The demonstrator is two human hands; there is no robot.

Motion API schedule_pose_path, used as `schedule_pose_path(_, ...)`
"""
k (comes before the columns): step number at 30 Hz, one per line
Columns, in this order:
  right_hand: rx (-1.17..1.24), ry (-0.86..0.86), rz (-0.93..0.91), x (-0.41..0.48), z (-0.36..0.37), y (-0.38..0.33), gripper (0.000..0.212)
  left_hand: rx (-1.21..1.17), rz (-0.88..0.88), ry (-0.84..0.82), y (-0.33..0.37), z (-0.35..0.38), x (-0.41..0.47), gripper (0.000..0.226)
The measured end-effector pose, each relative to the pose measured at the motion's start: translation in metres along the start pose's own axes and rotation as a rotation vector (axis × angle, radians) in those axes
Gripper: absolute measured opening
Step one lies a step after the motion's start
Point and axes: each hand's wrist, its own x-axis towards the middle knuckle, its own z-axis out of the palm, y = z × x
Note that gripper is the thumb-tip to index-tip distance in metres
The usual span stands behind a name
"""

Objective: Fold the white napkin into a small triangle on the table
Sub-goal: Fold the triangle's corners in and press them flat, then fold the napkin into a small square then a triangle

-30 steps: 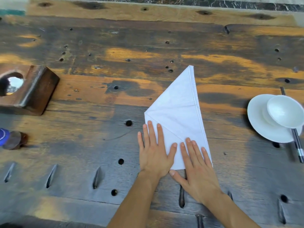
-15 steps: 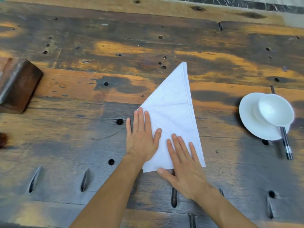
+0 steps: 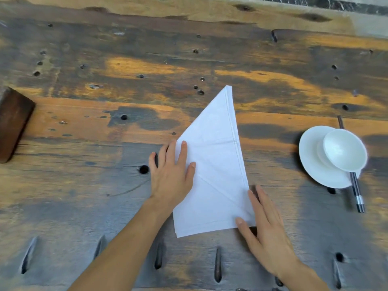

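The white napkin [image 3: 216, 171] lies flat on the worn wooden table [image 3: 105, 185] as a tall narrow triangle, its tip pointing away from me. A diagonal crease runs across its lower half. My left hand [image 3: 171, 177] lies flat, palm down, over the napkin's left corner, fingers spread. My right hand [image 3: 264, 225] rests flat at the lower right corner, thumb on the cloth, fingers mostly on the table beside the right edge. Neither hand grips anything.
A white saucer [image 3: 310, 164] with a small white bowl [image 3: 344, 152] on it sits to the right, with dark chopsticks [image 3: 355, 190] beside them. A dark wooden block [image 3: 12, 122] stands at the left edge. The tabletop has several holes and slots.
My hands slid apart: the left up to the napkin's left corner, the right out to the lower right corner. The napkin's middle is now uncovered. The view shifted left.
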Motion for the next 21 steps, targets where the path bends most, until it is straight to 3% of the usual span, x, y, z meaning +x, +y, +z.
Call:
schedule_pose_path(5, -0.203, -0.128, 0.084, 0.040, -0.002, 0.015, 0.085, 0.095, 0.220, -0.071, 0.017, 0.005, 0.056, 0.068)
schedule_pose_path(7, -0.273, -0.112, 0.060, 0.044, 0.000, 0.018, 0.085, 0.079, 0.221, -0.097, 0.019, 0.012, 0.069, 0.072)
schedule_pose_path(14, -0.094, 0.016, 0.083, 0.059, -0.009, 0.016, 0.078, 0.030, 0.218, -0.017, 0.016, 0.019, 0.071, 0.076)
schedule_pose_path(18, 0.017, 0.030, 0.091, 0.145, -0.030, 0.010, 0.076, -0.168, 0.046, 0.075, 0.022, 0.001, 0.086, 0.066)
schedule_pose_path(21, 0.112, 0.008, 0.123, 0.231, -0.044, -0.001, 0.084, -0.286, -0.176, -0.033, 0.034, -0.018, 0.113, 0.067)
